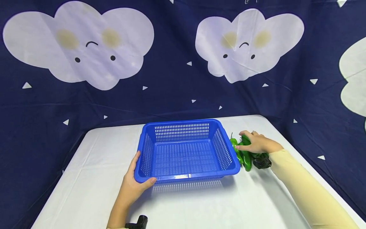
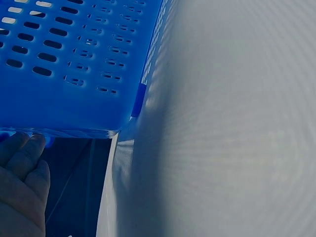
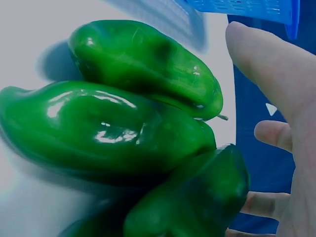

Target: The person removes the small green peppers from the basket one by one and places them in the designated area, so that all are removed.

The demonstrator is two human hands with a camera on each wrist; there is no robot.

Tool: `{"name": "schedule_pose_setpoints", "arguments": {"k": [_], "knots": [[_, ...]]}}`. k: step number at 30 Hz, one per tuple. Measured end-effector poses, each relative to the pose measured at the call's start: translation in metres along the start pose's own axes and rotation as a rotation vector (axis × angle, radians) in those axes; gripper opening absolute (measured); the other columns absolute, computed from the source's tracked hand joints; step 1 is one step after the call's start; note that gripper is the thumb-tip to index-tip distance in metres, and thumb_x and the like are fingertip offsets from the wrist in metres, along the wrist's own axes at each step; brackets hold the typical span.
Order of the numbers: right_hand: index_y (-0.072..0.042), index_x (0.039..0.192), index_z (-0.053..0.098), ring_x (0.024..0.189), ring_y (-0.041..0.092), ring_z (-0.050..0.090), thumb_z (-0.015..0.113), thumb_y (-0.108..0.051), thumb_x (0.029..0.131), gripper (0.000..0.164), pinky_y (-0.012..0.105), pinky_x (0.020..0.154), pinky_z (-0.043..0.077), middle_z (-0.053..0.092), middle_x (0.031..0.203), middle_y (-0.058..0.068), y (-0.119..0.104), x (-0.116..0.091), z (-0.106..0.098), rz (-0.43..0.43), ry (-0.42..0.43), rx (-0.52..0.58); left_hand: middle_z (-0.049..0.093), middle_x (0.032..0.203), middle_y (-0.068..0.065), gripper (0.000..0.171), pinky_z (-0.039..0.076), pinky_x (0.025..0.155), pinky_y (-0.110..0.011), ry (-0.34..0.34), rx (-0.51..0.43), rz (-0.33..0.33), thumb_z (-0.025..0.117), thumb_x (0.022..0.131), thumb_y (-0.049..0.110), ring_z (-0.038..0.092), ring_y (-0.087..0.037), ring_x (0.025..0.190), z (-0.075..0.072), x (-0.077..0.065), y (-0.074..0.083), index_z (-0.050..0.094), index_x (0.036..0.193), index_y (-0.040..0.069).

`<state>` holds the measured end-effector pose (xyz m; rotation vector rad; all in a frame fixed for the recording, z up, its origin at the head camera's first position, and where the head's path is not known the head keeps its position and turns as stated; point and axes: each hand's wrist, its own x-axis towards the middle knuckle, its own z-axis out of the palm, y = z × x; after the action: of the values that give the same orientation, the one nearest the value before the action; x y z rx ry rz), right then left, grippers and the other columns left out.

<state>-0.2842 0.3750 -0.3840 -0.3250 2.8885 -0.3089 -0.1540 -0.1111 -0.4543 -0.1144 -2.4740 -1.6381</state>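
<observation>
A blue plastic basket (image 1: 186, 156) with slotted walls stands in the middle of the white table, nothing inside it. My left hand (image 1: 132, 184) holds its near left corner, thumb over the front rim and fingers along the left side. To the basket's right lie several glossy green peppers (image 1: 246, 159), bunched side by side. Above them is my right hand (image 1: 258, 144), thumb spread away from the fingers. In the right wrist view, one pepper (image 3: 192, 197) partly covers the fingertips, while two others (image 3: 98, 128) lie farther from the hand. No grip on a pepper shows.
A dark blue cloth (image 1: 174, 95) with white clouds and triangles hangs behind the white table (image 1: 94, 168). Black devices sit at both wrists, the left one (image 1: 140, 221) near the bottom edge and the right one (image 1: 262, 161) beside the peppers.
</observation>
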Motion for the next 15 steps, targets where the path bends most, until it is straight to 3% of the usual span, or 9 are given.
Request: {"name": "schedule_pose_setpoints", "arguments": {"k": [7, 11, 15], "knots": [[-0.016, 0.147, 0.038, 0.125, 0.063, 0.043, 0.057, -0.069, 0.087, 0.082, 0.074, 0.094, 0.041, 0.037, 0.147, 0.033, 0.002, -0.003, 0.000, -0.014, 0.048, 0.010, 0.027, 0.161, -0.024, 0.114, 0.035, 0.110, -0.064, -0.008, 0.003, 0.002, 0.087, 0.072, 0.025, 0.035, -0.049, 0.142, 0.003, 0.000, 0.000, 0.014, 0.160, 0.028], [-0.015, 0.148, 0.038, 0.127, 0.057, 0.044, 0.053, -0.060, 0.095, 0.072, 0.072, 0.096, 0.040, 0.038, 0.149, 0.026, -0.007, -0.005, -0.008, -0.042, 0.152, 0.029, 0.026, 0.161, -0.024, 0.108, 0.037, 0.109, -0.064, -0.023, 0.024, 0.006, 0.083, 0.077, 0.026, 0.037, -0.050, 0.141, 0.001, -0.001, 0.004, 0.015, 0.160, 0.028], [-0.012, 0.148, 0.039, 0.132, 0.053, 0.040, 0.046, -0.053, 0.100, 0.064, 0.070, 0.104, 0.035, 0.039, 0.151, 0.023, -0.028, -0.009, -0.023, -0.070, 0.281, 0.073, 0.026, 0.161, -0.025, 0.090, 0.040, 0.106, -0.064, -0.046, 0.058, 0.047, 0.072, 0.088, 0.028, 0.041, -0.051, 0.138, -0.006, -0.001, 0.010, 0.017, 0.160, 0.023]]}}
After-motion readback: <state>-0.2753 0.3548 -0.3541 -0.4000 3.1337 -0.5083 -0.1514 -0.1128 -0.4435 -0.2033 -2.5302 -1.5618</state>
